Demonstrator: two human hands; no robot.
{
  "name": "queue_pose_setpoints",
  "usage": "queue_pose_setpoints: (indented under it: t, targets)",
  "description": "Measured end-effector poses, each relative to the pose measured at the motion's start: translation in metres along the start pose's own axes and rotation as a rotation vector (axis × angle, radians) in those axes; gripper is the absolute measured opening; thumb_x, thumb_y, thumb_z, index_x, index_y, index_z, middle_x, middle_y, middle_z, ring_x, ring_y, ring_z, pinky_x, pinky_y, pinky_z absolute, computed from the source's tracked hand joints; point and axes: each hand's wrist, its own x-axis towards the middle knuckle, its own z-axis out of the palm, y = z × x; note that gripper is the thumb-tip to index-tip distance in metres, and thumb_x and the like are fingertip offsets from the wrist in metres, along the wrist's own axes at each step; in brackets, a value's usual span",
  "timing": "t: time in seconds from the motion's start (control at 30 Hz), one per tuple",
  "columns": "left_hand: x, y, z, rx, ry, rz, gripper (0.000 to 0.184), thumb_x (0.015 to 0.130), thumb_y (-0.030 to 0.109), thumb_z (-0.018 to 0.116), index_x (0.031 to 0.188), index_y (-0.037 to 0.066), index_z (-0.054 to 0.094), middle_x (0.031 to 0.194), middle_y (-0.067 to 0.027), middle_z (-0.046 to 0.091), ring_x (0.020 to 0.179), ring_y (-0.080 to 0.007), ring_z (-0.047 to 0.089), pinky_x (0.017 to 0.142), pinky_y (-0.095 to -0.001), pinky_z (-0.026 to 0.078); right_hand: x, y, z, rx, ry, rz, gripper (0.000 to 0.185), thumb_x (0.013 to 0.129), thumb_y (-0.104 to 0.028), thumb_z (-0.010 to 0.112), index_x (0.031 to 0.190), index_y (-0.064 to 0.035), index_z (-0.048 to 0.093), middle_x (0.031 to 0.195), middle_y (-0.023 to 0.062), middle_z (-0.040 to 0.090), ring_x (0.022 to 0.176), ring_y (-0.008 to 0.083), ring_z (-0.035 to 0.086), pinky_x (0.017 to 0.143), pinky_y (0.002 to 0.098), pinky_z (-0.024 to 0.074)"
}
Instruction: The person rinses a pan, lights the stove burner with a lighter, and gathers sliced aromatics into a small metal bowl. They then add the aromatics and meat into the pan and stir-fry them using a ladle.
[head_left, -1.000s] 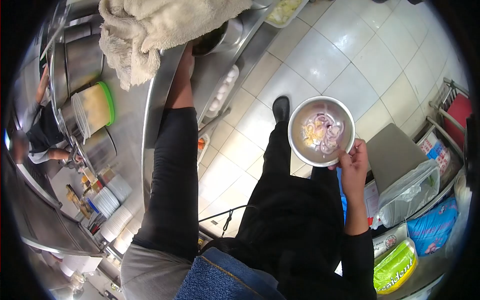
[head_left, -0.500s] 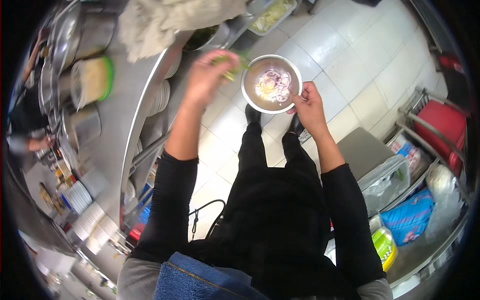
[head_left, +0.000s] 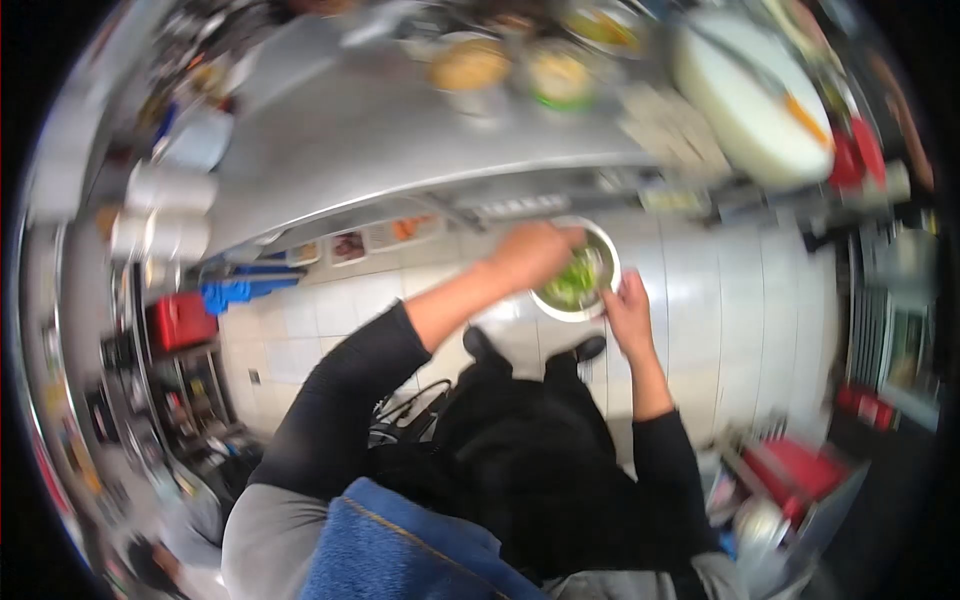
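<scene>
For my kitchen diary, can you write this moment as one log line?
left hand: over bowl, grip unclear | right hand: holding bowl's rim | bowl: green pieces inside

The left hand [head_left: 532, 253] is reaching over the left rim of the bowl [head_left: 572, 317], with its back facing up and its fingers pointing across the opening. Blur is obscuring the finger closure. The left forearm is extending diagonally forward and inward toward the bowl. The right hand [head_left: 628, 315] is gripping the bowl at its right rim, thumb lying at the edge. The right forearm is angling forward and slightly left toward the bowl.
</scene>
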Motion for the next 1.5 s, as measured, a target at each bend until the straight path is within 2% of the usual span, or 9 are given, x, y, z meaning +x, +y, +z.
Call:
queue_pose_setpoints:
  t: [0.1, 0.13, 0.23, 0.53, 0.8, 1.17, 1.2, 1.37, 1.5]
  targets:
    - [-0.072, -0.008, -0.039, 0.042, 0.037, -0.194, 0.033, 0.078, 0.033, 0.061, 0.093, 0.004, 0.068, 0.095, -0.0134, 0.068, 0.086, -0.0343, 0.066, 0.072, -0.047, 0.053, -0.012, -0.024, 0.062, -0.118, -0.149, 0.008, 0.02, 0.091, -0.011, 0.061, 0.108, -0.0026, 0.051, 0.094, 0.0052, 0.06, 0.077, 0.0112, 0.061, 0.053, 0.0252, 0.0538]
    - [-0.1, -0.023, -0.04, 0.051, 0.091, -0.085, 0.039, 0.076, 0.037, 0.06, 0.09, 0.002, 0.068, 0.099, -0.0154, 0.067, 0.09, -0.0348, 0.064, 0.076, -0.047, 0.052, -0.017, -0.03, 0.091, -0.019, -0.178, 0.018, 0.015, 0.092, -0.01, 0.06, 0.102, -0.0035, 0.051, 0.09, 0.005, 0.059, 0.072, 0.011, 0.06, 0.053, 0.0256, 0.0537]
    - [-0.183, -0.07, -0.062, 0.099, 0.111, 0.055, 0.028, 0.081, 0.03, 0.057, 0.08, 0.004, 0.067, 0.096, -0.015, 0.067, 0.088, -0.0329, 0.064, 0.077, -0.0451, 0.051, -0.032, -0.027, 0.168, -0.076, -0.278, 0.082, 0.016, 0.092, -0.01, 0.056, 0.105, -0.0077, 0.047, 0.089, 0.006, 0.062, 0.066, 0.0134, 0.061, 0.051, 0.0274, 0.0517]
    - [-0.365, -0.184, -0.119, -0.115, 0.711, -0.171, 0.02, 0.085, 0.023, 0.058, 0.085, 0.004, 0.062, 0.087, -0.0124, 0.059, 0.081, -0.0325, 0.061, 0.074, -0.0439, 0.049, -0.05, -0.058, 0.4, -0.072, -0.574, 0.149, 0.016, 0.087, -0.005, 0.053, 0.1, -0.0086, 0.046, 0.085, 0.0052, 0.059, 0.061, 0.0129, 0.058, 0.048, 0.0259, 0.05]
    - [-0.472, -0.299, -0.169, -0.149, 0.654, -0.554, 0.012, 0.079, 0.012, 0.059, 0.085, 0.002, 0.062, 0.091, -0.0135, 0.06, 0.086, -0.034, 0.064, 0.073, -0.044, 0.051, -0.009, -0.057, 0.588, -0.217, -0.875, 0.089, 0.021, 0.083, 0.001, 0.053, 0.101, -0.0063, 0.045, 0.083, 0.0077, 0.059, 0.058, 0.0143, 0.06, 0.043, 0.0263, 0.0501]
    - [-0.659, -0.427, -0.231, -0.173, 0.919, -1.141, 0.017, 0.084, 0.015, 0.056, 0.088, 0.005, 0.069, 0.092, -0.014, 0.062, 0.083, -0.0352, 0.063, 0.075, -0.0467, 0.051, -0.024, -0.054, 0.925, -0.451, -1.421, 0.171, 0.022, 0.086, -0.003, 0.058, 0.105, -0.003, 0.047, 0.087, 0.0076, 0.06, 0.064, 0.0149, 0.063, 0.049, 0.0264, 0.0543]
    - [-0.68, -0.442, -0.228, -0.161, 0.943, -1.174, 0.017, 0.084, 0.015, 0.057, 0.087, 0.005, 0.07, 0.093, -0.0142, 0.063, 0.083, -0.0352, 0.064, 0.075, -0.0463, 0.051, -0.031, -0.047, 0.951, -0.414, -1.449, 0.14, 0.023, 0.084, -0.001, 0.059, 0.104, 0.0011, 0.048, 0.088, 0.0132, 0.064, 0.065, 0.0175, 0.066, 0.05, 0.0266, 0.0561]
    - [-0.783, -0.486, -0.271, -0.129, 0.933, -1.299, 0.016, 0.082, 0.013, 0.059, 0.089, 0.006, 0.071, 0.091, -0.0128, 0.062, 0.08, -0.0336, 0.064, 0.074, -0.0447, 0.053, -0.074, -0.006, 1.068, -0.422, -1.526, 0.187, 0.02, 0.087, -0.001, 0.057, 0.104, -0.0002, 0.047, 0.09, 0.0097, 0.061, 0.074, 0.0153, 0.065, 0.054, 0.028, 0.0584]
    - [-0.863, -0.547, -0.27, -0.103, 0.944, -1.142, 0.017, 0.081, 0.011, 0.055, 0.086, 0.006, 0.07, 0.09, -0.0128, 0.06, 0.082, -0.0328, 0.063, 0.074, -0.0456, 0.052, -0.115, 0.005, 1.139, -0.426, -1.504, 0.176, 0.018, 0.086, -0.001, 0.057, 0.101, -0.0006, 0.046, 0.088, 0.0093, 0.06, 0.072, 0.0151, 0.065, 0.052, 0.0286, 0.058]
